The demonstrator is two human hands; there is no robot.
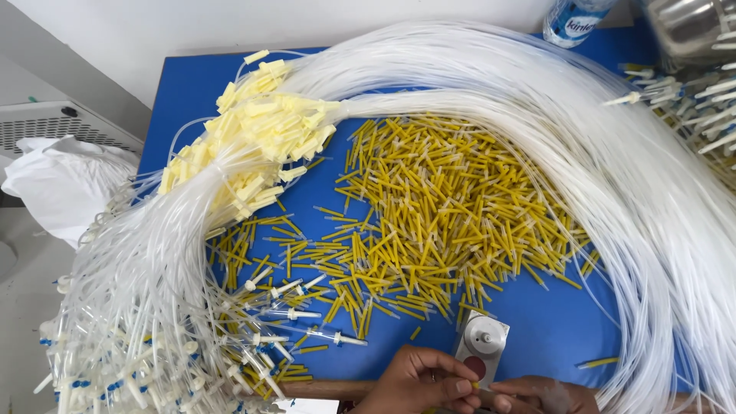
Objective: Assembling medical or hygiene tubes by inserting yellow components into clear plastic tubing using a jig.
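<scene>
Yellow piece (474,386) pinched between fingers (460,386)

Seen from above, a blue desk (560,322) fills the frame. A thick bundle of clear plastic tubes (537,100) arches across it from lower left to lower right. Pale yellow plastic caps (253,130) cluster at the upper left, and a heap of small yellow needle-like pieces (429,215) lies at the centre. At the bottom edge, the left hand (422,379) and right hand (544,395) meet just beside a small grey metal block with a red button (481,345).
</scene>
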